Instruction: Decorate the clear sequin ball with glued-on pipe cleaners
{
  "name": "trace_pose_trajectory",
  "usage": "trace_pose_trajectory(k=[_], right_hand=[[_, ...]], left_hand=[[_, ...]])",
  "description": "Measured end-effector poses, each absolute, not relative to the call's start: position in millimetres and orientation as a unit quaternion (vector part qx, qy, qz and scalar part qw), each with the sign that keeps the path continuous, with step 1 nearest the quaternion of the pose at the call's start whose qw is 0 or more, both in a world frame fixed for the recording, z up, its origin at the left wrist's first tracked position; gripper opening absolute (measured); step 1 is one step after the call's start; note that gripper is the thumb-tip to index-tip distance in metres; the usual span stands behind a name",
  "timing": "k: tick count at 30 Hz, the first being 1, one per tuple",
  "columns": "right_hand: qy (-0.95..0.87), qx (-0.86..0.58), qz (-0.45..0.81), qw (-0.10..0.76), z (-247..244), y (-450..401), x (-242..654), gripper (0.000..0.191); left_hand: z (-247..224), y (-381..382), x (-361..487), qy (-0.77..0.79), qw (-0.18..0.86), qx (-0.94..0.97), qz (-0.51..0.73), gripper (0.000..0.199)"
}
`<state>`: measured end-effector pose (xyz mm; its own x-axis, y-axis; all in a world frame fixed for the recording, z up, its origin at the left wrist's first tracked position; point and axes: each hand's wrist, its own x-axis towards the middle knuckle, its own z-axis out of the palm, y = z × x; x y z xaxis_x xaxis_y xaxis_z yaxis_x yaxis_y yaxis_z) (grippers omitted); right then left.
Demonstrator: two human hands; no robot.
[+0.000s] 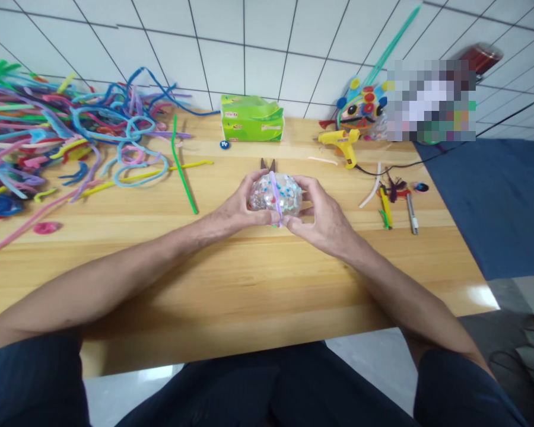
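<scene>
Wooden table [258,284] against white tiled wall [267,41]. Left hand [244,204] and right hand [323,216] cup a clear, rounded object [289,193] with coloured specks; purple strip [275,193] runs across its front. Dark-tipped tool [267,164] just behind it. Green tissue pack [251,120] near the wall, blue button [225,145] beside it. Heap of coloured pipe cleaners [48,130] at left. Yellow glue gun [345,144] lies right, its dark cord trailing off. Farther right: yellow-handled cutter [385,207], grey pen-like tool [412,213].
</scene>
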<state>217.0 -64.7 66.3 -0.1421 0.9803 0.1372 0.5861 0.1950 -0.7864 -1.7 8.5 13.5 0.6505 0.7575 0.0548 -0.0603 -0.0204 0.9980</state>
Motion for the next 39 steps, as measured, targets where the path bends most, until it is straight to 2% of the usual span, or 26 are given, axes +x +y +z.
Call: trace_pose_trajectory(k=[7,9,13,15,21,27,39], right_hand=[[-0.676,-0.570,0.325,0.335,68.7,-62.0,221.0,0.064],[-0.663,-0.565,0.356,0.338,69.9,-59.5,224.4,0.057],[-0.639,-0.573,0.377,0.348,68.5,-54.7,230.5,0.045],[-0.638,-0.580,0.372,0.345,67.0,-54.0,231.2,0.042],[-0.651,-0.597,0.349,0.312,68.3,-58.0,227.8,0.053],[-0.670,-0.606,0.317,0.288,70.7,-59.5,227.5,0.057],[-0.675,-0.640,0.273,0.244,71.2,-62.2,218.6,0.066]], left_hand=[[14.5,5.0,0.7,0.275,0.633,0.648,0.322,0.123],[18.3,3.9,-1.5,0.291,0.625,0.651,0.317,0.115],[30.0,1.3,-6.4,0.314,0.605,0.670,0.294,0.083],[34.1,-0.1,-6.9,0.314,0.600,0.677,0.287,0.077],[33.0,-1.2,-5.0,0.304,0.605,0.679,0.284,0.079],[27.7,1.6,-3.4,0.275,0.610,0.690,0.274,0.105],[23.1,0.8,-1.0,0.290,0.602,0.694,0.267,0.105]])
